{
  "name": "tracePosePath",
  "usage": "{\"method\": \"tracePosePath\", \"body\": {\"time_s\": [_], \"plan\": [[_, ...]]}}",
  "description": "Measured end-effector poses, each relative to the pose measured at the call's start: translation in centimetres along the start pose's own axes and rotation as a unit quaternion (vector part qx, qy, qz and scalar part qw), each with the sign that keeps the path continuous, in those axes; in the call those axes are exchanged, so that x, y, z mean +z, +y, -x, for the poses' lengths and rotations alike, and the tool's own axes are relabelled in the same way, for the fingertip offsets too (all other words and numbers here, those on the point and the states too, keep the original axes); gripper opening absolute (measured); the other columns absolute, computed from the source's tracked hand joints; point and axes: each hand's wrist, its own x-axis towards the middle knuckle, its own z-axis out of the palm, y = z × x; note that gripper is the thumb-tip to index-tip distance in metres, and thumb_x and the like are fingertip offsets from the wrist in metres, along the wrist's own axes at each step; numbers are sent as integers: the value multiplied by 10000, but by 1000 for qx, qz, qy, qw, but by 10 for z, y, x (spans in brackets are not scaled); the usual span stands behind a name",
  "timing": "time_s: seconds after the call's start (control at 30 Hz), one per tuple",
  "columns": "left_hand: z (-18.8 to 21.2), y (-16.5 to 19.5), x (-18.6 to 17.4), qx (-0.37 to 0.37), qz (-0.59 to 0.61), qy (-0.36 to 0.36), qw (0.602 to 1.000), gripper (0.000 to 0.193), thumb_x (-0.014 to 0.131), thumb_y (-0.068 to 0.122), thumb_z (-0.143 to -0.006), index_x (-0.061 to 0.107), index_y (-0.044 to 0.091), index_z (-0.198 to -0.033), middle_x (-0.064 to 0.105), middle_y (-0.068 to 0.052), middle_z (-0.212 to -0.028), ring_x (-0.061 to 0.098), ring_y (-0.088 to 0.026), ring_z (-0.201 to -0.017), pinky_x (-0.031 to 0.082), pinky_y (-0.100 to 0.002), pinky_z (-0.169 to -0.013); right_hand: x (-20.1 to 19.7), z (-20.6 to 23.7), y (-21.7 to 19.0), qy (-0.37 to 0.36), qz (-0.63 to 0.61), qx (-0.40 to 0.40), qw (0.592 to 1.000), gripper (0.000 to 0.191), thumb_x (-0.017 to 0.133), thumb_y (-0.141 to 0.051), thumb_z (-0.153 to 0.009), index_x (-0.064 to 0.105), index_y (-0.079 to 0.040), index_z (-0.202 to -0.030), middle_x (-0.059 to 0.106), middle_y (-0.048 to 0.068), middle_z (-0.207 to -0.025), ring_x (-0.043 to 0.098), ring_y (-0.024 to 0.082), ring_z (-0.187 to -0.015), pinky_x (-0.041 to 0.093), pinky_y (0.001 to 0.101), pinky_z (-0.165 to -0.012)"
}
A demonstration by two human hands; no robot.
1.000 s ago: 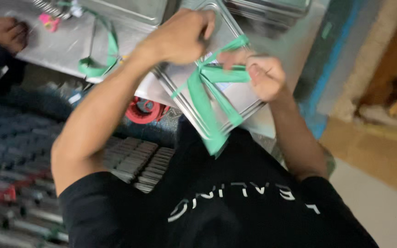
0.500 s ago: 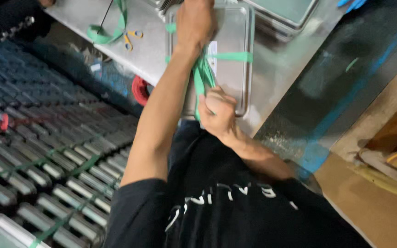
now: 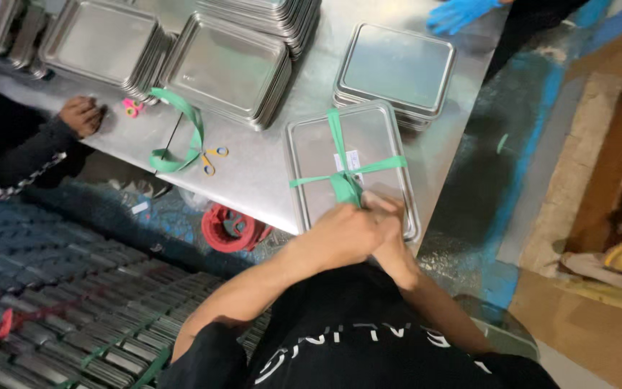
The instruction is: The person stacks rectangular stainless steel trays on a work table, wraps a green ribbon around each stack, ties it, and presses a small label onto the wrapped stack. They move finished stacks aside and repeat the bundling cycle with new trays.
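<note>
Five stacks of steel trays on the steel table [image 3: 268, 180], counting the bound one; one loose green strap [image 3: 181, 140] beside one pair of scissors [image 3: 212, 155]; one red roll [image 3: 230, 227] below the edge. Bound tray stack [image 3: 350, 162] at the near edge, long axis running away from the body, green ribbon [image 3: 340, 169] crossed over it. Left hand [image 3: 343, 234] curled tight, pinching the ribbon at its knot. Right hand [image 3: 390, 220] tucked beneath, fingers hidden, grip impossible to tell.
</note>
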Motion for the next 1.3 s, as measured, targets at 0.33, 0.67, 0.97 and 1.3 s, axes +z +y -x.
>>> {"method": "tracePosePath", "body": {"time_s": [0.33,0.67,0.97,1.3], "plan": [[20,-30,-39,70,188,-62,978,241,654,-7,-847,503,22,-1033,641,-221,-846,646,-458,-814,483,-530,-661,18,17,14,-6,-37,25,999,127,692,-112,-796,629,-10,-840,628,53,-791,592,115,-731,477,308,-637],[53,-118,-38,97,64,75,990,265,759,34,-862,674,134,-1092,685,-52,-986,674,-255,-997,451,-426,-890,23,10,3,-8,196,-46,980,239,722,-161,-853,568,-42,-714,542,136,-701,575,337,-602,437,439,-540],[45,-134,-70,-177,-114,510,834,448,676,-3,-769,563,-58,-1198,603,-233,-1106,568,-432,-1002,466,-507,-882,24,-10,-33,60,188,-72,978,326,732,-100,-916,529,-16,-675,509,135,-632,541,312,-532,421,427,-508],[8,-141,-13,23,160,115,980,118,776,159,-760,794,89,-854,741,-108,-798,694,-321,-813,531,-426,-770,23,-4,-25,103,146,-23,984,348,677,-73,-976,496,-7,-685,459,143,-628,488,296,-534,386,401,-549]]}}
